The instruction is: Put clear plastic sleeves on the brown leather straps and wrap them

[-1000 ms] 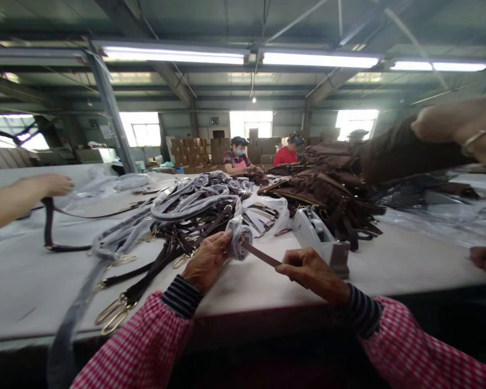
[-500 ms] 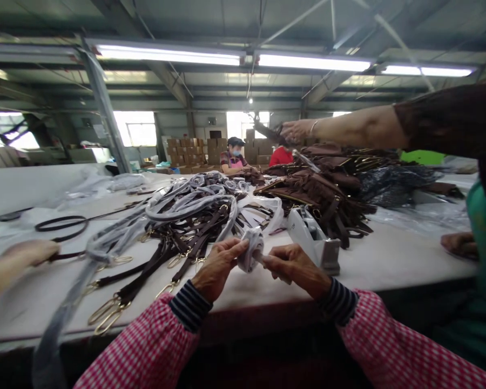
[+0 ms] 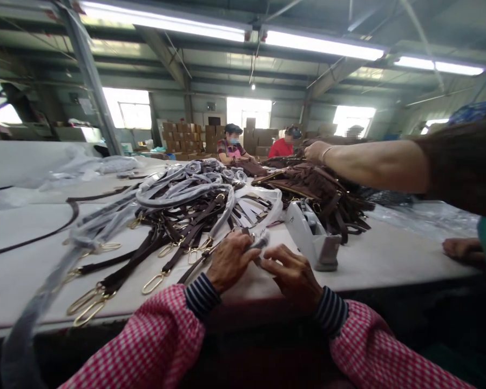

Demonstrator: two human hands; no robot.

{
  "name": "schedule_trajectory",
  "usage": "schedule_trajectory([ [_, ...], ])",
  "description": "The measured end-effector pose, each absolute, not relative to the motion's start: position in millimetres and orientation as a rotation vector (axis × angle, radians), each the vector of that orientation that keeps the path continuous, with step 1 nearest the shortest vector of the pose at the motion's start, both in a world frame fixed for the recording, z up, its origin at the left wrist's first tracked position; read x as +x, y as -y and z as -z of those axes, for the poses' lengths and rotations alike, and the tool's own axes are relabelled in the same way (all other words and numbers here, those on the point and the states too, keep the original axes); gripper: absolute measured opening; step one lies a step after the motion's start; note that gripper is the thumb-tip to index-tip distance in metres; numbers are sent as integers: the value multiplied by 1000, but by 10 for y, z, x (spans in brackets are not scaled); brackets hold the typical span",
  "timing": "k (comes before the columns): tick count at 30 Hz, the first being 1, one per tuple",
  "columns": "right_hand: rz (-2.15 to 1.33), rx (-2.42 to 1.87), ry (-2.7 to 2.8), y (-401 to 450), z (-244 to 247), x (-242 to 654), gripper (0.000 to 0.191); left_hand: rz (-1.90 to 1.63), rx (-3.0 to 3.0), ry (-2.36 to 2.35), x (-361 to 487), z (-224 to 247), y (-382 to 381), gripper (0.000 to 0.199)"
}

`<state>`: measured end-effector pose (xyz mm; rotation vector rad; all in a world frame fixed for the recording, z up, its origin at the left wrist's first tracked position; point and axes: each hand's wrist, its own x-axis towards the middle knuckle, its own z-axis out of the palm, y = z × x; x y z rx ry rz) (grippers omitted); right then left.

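Between my hands is a small coiled strap (image 3: 261, 239) wrapped in clear plastic. My left hand (image 3: 233, 260) is closed on it from the left, back of the hand up. My right hand (image 3: 294, 270) pinches at its lower right side, fingers bent; the fingertips are partly hidden. Just beyond lie dark brown straps (image 3: 194, 227) with gold clips (image 3: 154, 282), and long plastic-wrapped straps (image 3: 182, 197) in a tangled heap. A grey-white tape dispenser (image 3: 314, 237) stands right of my hands.
Brown bags (image 3: 303, 186) are piled at the back right. A co-worker's arm (image 3: 372, 165) reaches over them from the right; another hand (image 3: 464, 251) rests on the table (image 3: 389, 265). Clear plastic (image 3: 441, 219) lies right. Two people sit beyond, before stacked cartons (image 3: 182, 138).
My left hand has turned over the coil and now covers more of it. The co-worker's hand on the left has left view. The arm at right has lowered to the bags.
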<state>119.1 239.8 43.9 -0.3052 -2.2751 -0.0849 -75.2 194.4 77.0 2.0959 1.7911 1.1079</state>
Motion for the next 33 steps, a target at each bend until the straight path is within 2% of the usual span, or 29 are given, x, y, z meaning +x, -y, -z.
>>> schedule_trajectory([
  [3,79,-379,2324,-2432,-313,1179,24,-839,2443,-1924,-671,-536,-1989,15],
  [6,-31,-398,2338,-2444,-246,1176,26,-723,2506,-1926,-653,-437,-2011,14],
  [11,-65,-347,2284,-2446,-242,1166,19,-772,2432,-1860,-708,-477,-1993,17],
  [15,-135,-399,2315,-2473,-265,1158,21,-951,2309,-1739,-716,-479,-1956,4],
  [18,-244,-503,2372,-2497,-334,1148,19,-1130,2151,-1685,-704,-474,-1927,25],
  [22,-480,-627,2371,-2562,-512,1104,14,-1157,2086,-1643,-702,-514,-1882,41],
  [27,-751,-801,2335,-2683,-758,998,17,-1175,2112,-1606,-714,-542,-1866,82],
  [30,-1033,-842,2304,-2756,-834,946,32,-1223,2131,-1577,-719,-502,-1912,82],
  [33,-1207,-805,2314,-2836,-838,913,16,-1261,2074,-1579,-728,-465,-1954,76],
])
